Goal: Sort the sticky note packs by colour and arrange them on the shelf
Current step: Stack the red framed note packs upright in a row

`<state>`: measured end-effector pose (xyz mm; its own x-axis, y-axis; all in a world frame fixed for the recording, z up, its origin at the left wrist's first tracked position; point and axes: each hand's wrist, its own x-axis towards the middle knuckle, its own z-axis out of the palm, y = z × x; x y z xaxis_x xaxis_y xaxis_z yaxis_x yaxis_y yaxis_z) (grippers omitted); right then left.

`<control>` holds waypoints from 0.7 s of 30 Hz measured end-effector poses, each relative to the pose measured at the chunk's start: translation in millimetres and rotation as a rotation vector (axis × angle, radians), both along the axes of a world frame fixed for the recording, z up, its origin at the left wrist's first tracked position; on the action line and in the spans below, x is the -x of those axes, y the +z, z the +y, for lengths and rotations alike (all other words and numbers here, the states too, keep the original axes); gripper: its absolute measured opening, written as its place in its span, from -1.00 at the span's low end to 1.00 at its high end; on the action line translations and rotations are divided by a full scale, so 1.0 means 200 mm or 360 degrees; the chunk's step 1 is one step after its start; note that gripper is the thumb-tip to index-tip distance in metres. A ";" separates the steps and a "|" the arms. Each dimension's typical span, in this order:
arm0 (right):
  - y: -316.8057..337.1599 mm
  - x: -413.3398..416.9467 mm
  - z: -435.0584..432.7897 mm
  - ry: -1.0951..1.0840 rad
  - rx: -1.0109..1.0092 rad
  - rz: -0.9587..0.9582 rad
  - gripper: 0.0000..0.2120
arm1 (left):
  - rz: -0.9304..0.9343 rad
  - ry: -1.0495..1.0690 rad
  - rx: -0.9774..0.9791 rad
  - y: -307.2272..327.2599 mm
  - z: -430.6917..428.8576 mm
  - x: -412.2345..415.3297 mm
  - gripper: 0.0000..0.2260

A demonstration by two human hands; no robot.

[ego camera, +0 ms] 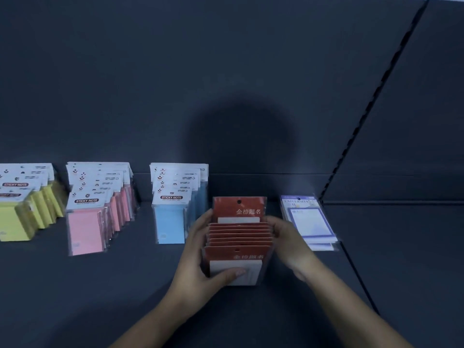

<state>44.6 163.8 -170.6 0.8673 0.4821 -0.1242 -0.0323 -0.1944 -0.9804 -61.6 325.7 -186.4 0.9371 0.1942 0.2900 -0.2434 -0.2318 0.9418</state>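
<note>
A row of several red sticky note packs (239, 232) stands upright on the dark shelf (125, 285), fanned front to back. My left hand (200, 262) grips the row's left side, its thumb across the white front of the nearest pack. My right hand (288, 239) holds the row's right side with curled fingers. Farther left stand sorted rows: yellow packs (27, 212), pink packs (98, 209) and blue packs (175, 204). Purple-bordered packs (310, 222) lie just right of my right hand.
The shelf's dark back wall (226, 71) rises behind the rows. A slotted upright rail (371, 106) runs diagonally at the right, with another dark shelf bay (414, 247) beyond it. Bare shelf surface lies in front of the rows.
</note>
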 end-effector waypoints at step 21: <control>0.04 -0.11 0.00 -0.0269 -0.0176 -0.0273 -0.80 | 0.0259 -0.0101 -0.0001 -0.06 0.05 -0.02 -0.36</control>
<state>66.0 164.3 -161.8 0.9405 0.3311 0.0768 0.1131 -0.0916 -0.9894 -57.5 334.8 -198.8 0.9821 0.1331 0.1336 -0.1019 -0.2217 0.9698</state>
